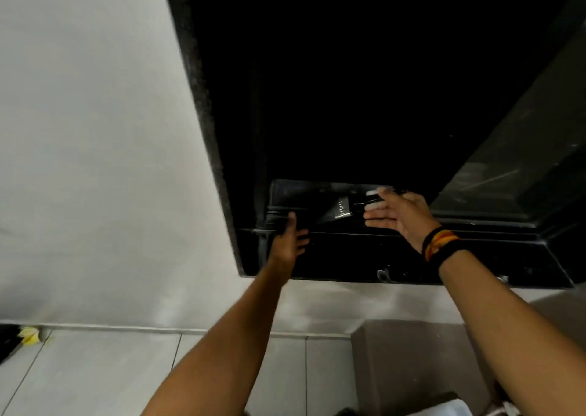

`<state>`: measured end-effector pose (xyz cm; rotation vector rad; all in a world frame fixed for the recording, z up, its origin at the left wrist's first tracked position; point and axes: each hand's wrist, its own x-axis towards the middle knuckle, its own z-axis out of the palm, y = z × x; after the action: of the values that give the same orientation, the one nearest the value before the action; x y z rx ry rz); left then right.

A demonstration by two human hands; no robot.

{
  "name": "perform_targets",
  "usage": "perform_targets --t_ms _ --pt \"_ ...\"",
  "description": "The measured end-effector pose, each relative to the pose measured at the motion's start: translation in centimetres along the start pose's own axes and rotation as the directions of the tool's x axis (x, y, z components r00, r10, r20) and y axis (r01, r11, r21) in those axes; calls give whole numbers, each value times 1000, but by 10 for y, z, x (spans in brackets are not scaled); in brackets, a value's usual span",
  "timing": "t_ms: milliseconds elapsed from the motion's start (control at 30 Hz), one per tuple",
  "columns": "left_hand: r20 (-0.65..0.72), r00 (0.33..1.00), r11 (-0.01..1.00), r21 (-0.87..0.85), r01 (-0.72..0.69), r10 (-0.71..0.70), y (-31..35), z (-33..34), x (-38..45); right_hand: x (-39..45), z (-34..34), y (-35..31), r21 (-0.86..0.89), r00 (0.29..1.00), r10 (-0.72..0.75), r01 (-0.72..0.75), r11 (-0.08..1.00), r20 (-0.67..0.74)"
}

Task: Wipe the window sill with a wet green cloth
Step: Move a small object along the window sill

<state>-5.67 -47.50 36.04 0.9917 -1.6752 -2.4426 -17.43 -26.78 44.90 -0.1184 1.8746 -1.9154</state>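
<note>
The black window sill (475, 257) runs along the bottom of a dark window opening. On it lies a flat black object (301, 195) with a small silver part (342, 211). My left hand (290, 236) reaches up to the object's left front edge, thumb against it and fingers apart. My right hand (401, 211) is at the object's right side, palm facing left, fingers stretched and spread, fingertips at its edge. Neither hand visibly grips anything. No green cloth is in view.
A black window sash (523, 161) stands swung open at the right. A white wall (95, 161) lies to the left, with pale floor tiles (111, 377) below. A grey box (412, 361) sits under the sill at lower right. A yellow scrap (30, 334) lies by the wall.
</note>
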Motion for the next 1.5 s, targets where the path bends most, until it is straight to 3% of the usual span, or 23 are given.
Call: perform_targets --t_ms 67,133,233,333,400,433,500,567,600,633,700,767,800,867,1033,1133,1333,1500 --pt "177 981 981 -164 105 -75 12 32 6 -14 -39 9 98 995 70 -63 993 -67" --pt "264 961 973 -187 138 -85 10 65 9 -25 -70 22 199 977 142 -110 974 -157" --pt "172 974 983 -80 163 -147 -7 113 7 -40 -111 47 320 908 283 -182 930 -308" --pt "52 980 982 29 188 -190 -29 144 15 -42 -134 75 375 832 425 -290 881 -356" --pt "-57 985 961 214 173 -165 -43 158 21 -38 -142 92 423 787 488 -322 847 -379" --pt "-116 988 909 394 137 -99 -47 164 22 -36 -145 100 441 764 511 -331 834 -393" --pt "-137 986 701 713 30 97 -51 165 20 -34 -145 106 433 736 524 -342 834 -429" --pt "-34 947 453 883 -121 319 -54 167 14 -38 -141 104 275 733 433 -335 901 -524" --pt "63 899 296 932 -208 434 -57 169 10 -42 -138 103 35 731 279 -330 943 -623" --pt "202 830 121 944 -306 520 -59 172 7 -48 -135 102 -285 733 45 -319 904 -679" --pt "533 662 -205 836 -509 528 -63 186 -3 -63 -127 101 -767 756 -399 -206 608 -519" --pt "743 500 -364 660 -657 444 -61 205 -16 -77 -123 97 -937 758 -571 -155 312 -315" --pt "794 440 -392 595 -701 419 -58 217 -22 -84 -125 93 -957 761 -583 -186 222 -283" --pt "850 349 -424 505 -752 394 -49 240 -38 -102 -136 83 -943 738 -590 -287 166 -328" --pt "928 76 -502 264 -824 364 -40 291 -67 -161 -177 61 -856 613 -636 -494 156 -469" --pt "947 -40 -509 136 -850 319 -67 323 -97 -208 -199 63 -755 523 -640 -640 142 -563" --pt "970 -126 -450 -19 -893 208 -183 340 -137 -291 -227 147 -604 425 -524 -761 235 -738" --pt "996 -55 -300 -73 -951 -70 -314 297 -126 -329 -218 302 -509 450 -260 -826 243 -854"
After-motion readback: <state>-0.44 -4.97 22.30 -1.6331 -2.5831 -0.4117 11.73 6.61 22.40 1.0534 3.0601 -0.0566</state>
